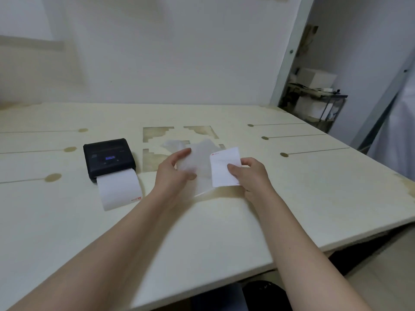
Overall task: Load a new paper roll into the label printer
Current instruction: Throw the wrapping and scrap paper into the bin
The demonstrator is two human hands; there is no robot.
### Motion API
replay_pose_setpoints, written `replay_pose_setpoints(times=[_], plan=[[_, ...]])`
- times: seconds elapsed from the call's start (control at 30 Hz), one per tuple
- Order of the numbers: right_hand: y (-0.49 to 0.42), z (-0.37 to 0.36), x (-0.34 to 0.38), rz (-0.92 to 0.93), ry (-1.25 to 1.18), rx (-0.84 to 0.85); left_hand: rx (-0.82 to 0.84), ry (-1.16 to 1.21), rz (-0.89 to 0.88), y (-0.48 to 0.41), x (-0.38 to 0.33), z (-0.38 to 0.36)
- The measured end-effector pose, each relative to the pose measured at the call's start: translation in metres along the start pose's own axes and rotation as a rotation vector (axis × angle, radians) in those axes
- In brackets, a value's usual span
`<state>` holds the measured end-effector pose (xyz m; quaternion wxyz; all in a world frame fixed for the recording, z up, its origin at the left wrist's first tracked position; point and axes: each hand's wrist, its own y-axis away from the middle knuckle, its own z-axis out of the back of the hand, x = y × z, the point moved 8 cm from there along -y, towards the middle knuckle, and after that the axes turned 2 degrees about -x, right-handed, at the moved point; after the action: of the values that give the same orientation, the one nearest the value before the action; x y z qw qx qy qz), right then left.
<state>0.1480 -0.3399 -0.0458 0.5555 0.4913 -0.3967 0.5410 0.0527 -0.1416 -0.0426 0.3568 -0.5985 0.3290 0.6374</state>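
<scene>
Your left hand (179,169) pinches a clear plastic wrapper (198,160), your right hand (249,173) grips a white paper sheet (224,168) w/ a small red mark at its corner; both just above the table (292,198). Black label printer (109,158) sits to the left, lid shut, a paper strip (119,189) w/ red logo sticking out its front onto the table

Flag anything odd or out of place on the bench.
The printer already has paper hanging out of its slot, curling onto the table. The left hand holds a translucent sheet, the right hand a white label. No spill.
</scene>
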Motion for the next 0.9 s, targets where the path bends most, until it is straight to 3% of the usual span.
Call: replay_pose_setpoints(times=[0.1, 0.27, 0.37, 0.5, 0.67, 0.8, 0.9], plan=[[0.022, 0.023, -0.005, 0.015, -0.061, -0.011, -0.005, 0.048, -0.006, 0.016, -0.005, -0.003], [0.069, 0.090, -0.029, 0.050, -0.155, 0.000, -0.022, 0.079, 0.130, 0.045, 0.003, -0.036], [0.099, 0.137, -0.050, 0.074, -0.157, -0.035, 0.037, 0.084, 0.078, 0.073, 0.000, -0.074], [0.125, 0.198, -0.102, 0.008, -0.146, -0.208, 0.170, -0.080, -0.190, 0.131, -0.014, -0.135], [0.139, 0.245, -0.187, -0.160, -0.106, -0.289, 0.396, -0.398, -0.510, 0.205, -0.001, -0.209], [0.135, 0.259, -0.259, -0.282, -0.100, -0.326, 0.577, -0.667, -0.564, 0.234, 0.048, -0.247], [0.133, 0.257, -0.308, -0.397, -0.129, -0.375, 0.682, -0.791, -0.465, 0.228, 0.106, -0.259]])
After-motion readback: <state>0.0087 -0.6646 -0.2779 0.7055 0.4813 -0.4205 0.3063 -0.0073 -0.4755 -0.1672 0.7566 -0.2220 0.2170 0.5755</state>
